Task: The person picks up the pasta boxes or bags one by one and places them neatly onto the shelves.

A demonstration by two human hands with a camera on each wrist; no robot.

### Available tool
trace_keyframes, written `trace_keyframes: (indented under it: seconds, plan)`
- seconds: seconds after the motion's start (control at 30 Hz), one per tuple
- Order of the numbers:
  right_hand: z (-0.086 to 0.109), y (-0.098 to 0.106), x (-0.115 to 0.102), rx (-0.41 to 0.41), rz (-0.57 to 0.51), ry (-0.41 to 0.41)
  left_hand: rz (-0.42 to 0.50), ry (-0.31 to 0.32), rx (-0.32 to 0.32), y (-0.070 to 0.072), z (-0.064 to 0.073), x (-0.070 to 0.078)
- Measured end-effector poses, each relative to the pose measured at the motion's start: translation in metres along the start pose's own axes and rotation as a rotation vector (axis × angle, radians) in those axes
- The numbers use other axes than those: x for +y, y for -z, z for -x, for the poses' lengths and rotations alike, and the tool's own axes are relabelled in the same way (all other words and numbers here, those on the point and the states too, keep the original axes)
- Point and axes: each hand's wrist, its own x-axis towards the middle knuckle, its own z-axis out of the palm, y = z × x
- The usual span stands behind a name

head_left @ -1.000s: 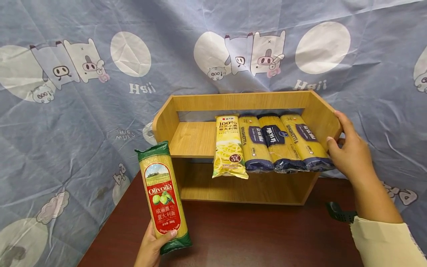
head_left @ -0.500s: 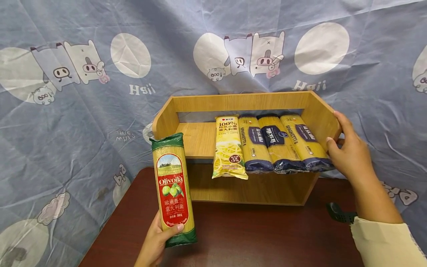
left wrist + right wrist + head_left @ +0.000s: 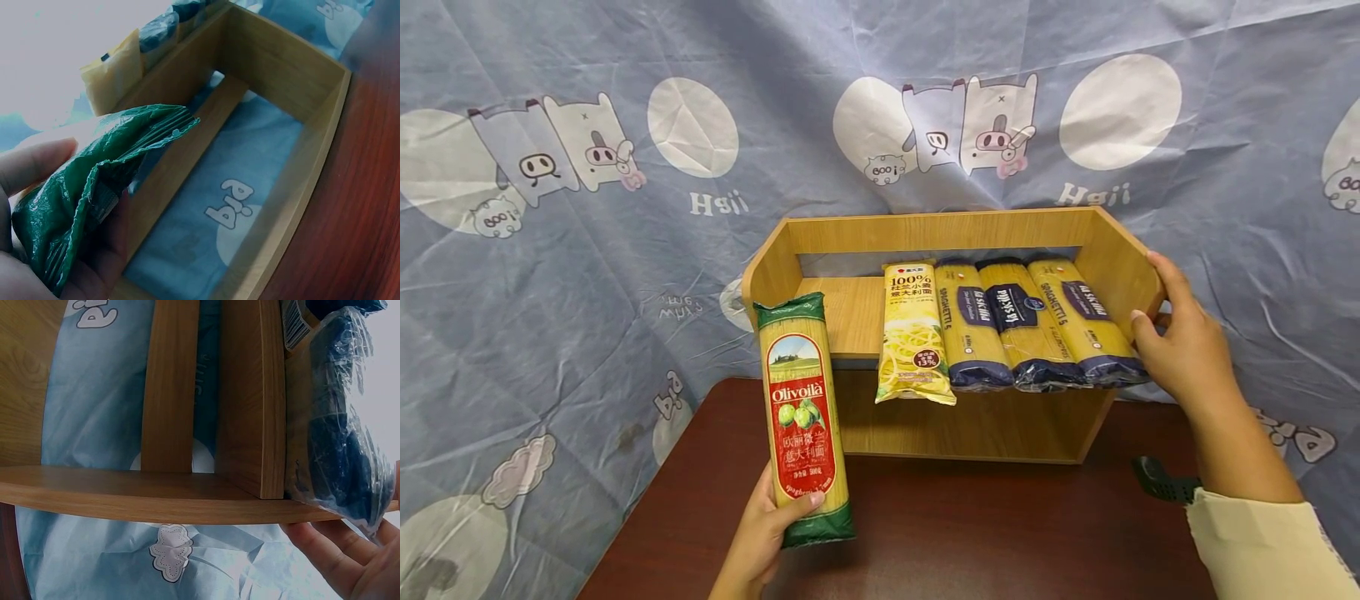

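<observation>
My left hand grips the lower end of a green-and-red Olivoilà spaghetti pack, thumb across its front. The pack is tilted, its top overlapping the shelf's left front edge in the head view. In the left wrist view the pack's crumpled green end sits between thumb and fingers. My right hand holds the right side panel of the wooden shelf, fingers on its outer face. On the upper board lie a yellow pasta pack and three blue-ended spaghetti packs, side by side.
Bare upper board shows left of the yellow pack. The lower compartment is open at the front. A dark red table carries the shelf. A black strap-like object lies near the right forearm. Patterned cloth hangs behind.
My left hand has carried the Olivoilà spaghetti pack rightward and a little up, toward the shelf's left front. The right hand keeps its hold on the side panel.
</observation>
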Motion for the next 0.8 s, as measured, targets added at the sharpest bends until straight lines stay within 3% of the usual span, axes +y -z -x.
trace_keyframes:
  seconds: [0.23, 0.53, 0.8]
  plan:
    - [0.000, 0.000, 0.002, 0.008, 0.001, 0.014, -0.005, -0.007, -0.073, -0.009, -0.004, 0.004]
    - [0.000, 0.000, 0.002, 0.006, -0.001, 0.014, -0.018, 0.023, -0.123, -0.019, -0.009, 0.007]
    - [0.000, 0.001, 0.001, 0.008, -0.002, 0.015, 0.002, 0.068, -0.212, -0.021, -0.008, 0.020]
